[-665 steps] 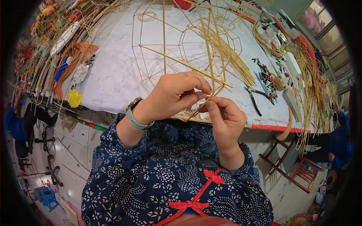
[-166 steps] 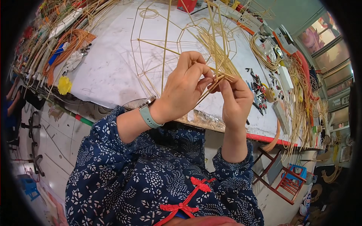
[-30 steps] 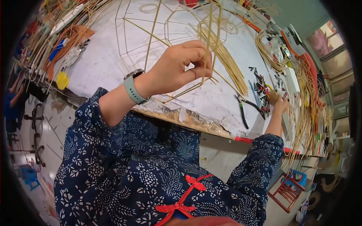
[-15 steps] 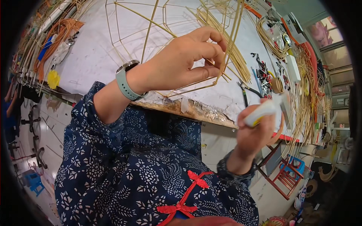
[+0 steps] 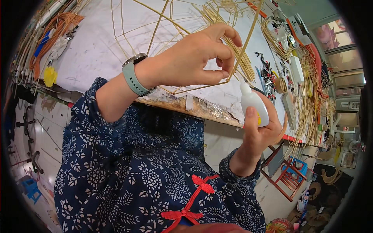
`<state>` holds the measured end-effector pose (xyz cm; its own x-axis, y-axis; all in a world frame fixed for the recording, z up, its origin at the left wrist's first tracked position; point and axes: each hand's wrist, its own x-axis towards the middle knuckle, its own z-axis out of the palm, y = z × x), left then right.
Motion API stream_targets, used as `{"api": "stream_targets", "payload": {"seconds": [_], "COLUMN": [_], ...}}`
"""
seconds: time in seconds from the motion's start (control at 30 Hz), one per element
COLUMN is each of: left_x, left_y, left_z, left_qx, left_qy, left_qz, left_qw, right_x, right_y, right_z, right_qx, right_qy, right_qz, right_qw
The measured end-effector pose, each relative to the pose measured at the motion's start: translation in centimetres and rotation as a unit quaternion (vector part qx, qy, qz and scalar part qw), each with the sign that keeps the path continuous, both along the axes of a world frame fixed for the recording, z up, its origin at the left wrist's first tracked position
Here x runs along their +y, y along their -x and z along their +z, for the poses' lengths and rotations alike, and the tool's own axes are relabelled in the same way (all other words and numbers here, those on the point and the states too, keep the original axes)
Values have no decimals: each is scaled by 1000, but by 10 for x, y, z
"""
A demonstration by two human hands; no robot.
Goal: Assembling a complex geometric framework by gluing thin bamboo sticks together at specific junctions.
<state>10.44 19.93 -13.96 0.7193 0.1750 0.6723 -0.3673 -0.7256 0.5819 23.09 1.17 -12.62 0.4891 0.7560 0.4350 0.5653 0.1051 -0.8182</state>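
Observation:
My left hand [image 5: 198, 58], with a watch on its wrist, pinches a corner of a thin bamboo-strip frame [image 5: 245, 42] near the table's front edge. Its thumb and fingertips close at the joint where two strips meet. In my right hand [image 5: 259, 132] is a white squeeze bottle [image 5: 254, 105] with a narrow nozzle, held upright and leaning slightly left. The nozzle tip sits just right of the pinched joint, a small gap apart. More strips of the frame stretch behind my left arm.
Loose bamboo strips [image 5: 217, 19] lie in a bundle behind my left hand. Several black and red clips [image 5: 266, 72] are scattered to the right, beside a roll of tape [image 5: 280, 85]. Coiled cane [image 5: 272, 35] lies farther back. The table's front edge [image 5: 202, 110] is ragged.
My right hand has turned the bottle from lying sideways to nozzle up and brought it toward the joint. My left hand has shifted slightly right, still gripping the frame.

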Motion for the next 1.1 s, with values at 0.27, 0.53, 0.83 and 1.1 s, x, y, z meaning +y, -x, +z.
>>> {"api": "stream_targets", "payload": {"seconds": [0.27,0.53,0.83,1.1], "left_x": [-3,-2,-4,-3], "left_y": [-2,-2,-1,-1], "left_z": [1,-2,1,1], "left_qx": [-4,-18,-9,3], "left_qy": [11,-2,9,5], "left_qz": [1,8,8,6], "left_qw": [1000,1000,1000,1000], "right_x": [5,7,9,11], "right_y": [2,1,0,0], "right_z": [17,19,23,33], "right_qx": [-55,-91,-118,-155], "right_qy": [35,20,19,45], "right_qz": [-2,3,0,1], "right_qw": [998,996,993,987]}}
